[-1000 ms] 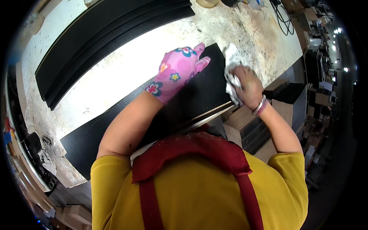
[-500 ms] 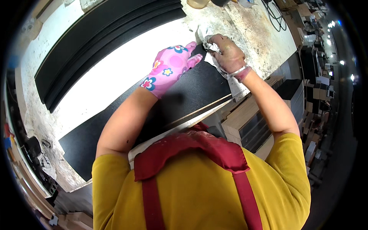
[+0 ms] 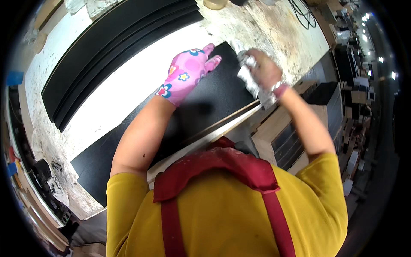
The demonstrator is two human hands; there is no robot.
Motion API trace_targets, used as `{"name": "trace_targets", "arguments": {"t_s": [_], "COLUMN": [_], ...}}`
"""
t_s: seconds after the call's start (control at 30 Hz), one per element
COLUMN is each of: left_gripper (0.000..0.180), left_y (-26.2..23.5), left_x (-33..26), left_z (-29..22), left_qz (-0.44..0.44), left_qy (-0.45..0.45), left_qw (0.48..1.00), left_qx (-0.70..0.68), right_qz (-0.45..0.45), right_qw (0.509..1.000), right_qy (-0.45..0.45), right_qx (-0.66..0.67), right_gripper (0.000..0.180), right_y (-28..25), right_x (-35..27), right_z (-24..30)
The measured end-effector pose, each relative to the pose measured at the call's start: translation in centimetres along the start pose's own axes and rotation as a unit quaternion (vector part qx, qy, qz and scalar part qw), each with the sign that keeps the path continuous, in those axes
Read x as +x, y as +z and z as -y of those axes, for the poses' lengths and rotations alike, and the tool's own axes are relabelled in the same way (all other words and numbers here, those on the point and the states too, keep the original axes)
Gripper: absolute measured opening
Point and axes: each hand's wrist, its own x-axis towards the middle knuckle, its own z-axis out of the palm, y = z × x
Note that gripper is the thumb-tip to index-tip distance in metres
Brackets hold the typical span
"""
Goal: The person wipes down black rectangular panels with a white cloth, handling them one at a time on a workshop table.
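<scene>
Black panel [image 3: 214, 98], flat and matte, lies on our stained bench [image 3: 274, 30]. Our left hand [image 3: 186, 75], in pink flowered glove, presses flat, fingers spread. Our right hand [image 3: 263, 70] clenches crumpled white rag [image 3: 250, 79] at panel's edge.

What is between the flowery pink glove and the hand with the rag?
Only bare black panel lies between the gloved left hand and the right hand gripping the rag, seen from the head view.

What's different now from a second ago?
The right hand has slid its rag along the black panel toward the far end. The gloved left hand still lies flat on the panel, and the rag stays gripped.
</scene>
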Motion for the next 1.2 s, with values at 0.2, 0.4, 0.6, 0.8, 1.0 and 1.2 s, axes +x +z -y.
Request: {"name": "trace_targets", "arguments": {"t_s": [0.2, 0.4, 0.6, 0.8, 1.0, 1.2], "left_gripper": [0.056, 0.055, 0.056, 0.032, 0.042, 0.040], "left_y": [-0.6, -0.1, -0.6, -0.3, -4.8, -5.5], "left_x": [-0.3, 0.2, 0.7, 0.2, -9.9, -14.5], "left_z": [-3.5, -3.6, -3.0, -3.1, -3.3, -1.4], "left_qz": [0.032, 0.019, 0.016, -0.016, -0.174, -0.133], "left_qy": [-0.041, -0.028, -0.007, 0.058, 0.012, -0.048], "left_qw": [0.983, 0.973, 0.958, 0.939, 0.903, 0.906], "left_qx": [0.175, 0.229, 0.288, 0.339, 0.393, 0.399], "right_qz": [-0.043, -0.062, -0.089, -0.027, 0.003, 0.128], "right_qw": [0.997, 0.987, 0.990, 0.979, 0.980, 0.960], "right_qy": [0.008, -0.151, -0.107, -0.149, -0.120, -0.064], "right_qx": [0.063, 0.007, -0.033, -0.140, 0.159, 0.238], "right_gripper": [0.032, 0.025, 0.037, 0.072, 0.077, 0.089], "right_y": [-3.9, -0.1, -2.4, -3.6, -0.8, 7.1], "right_x": [-0.9, -0.8, 2.7, 3.2, -5.4, -11.4], "right_z": [-4.4, -3.3, -14.2, -14.4, -10.2, -12.6]}}
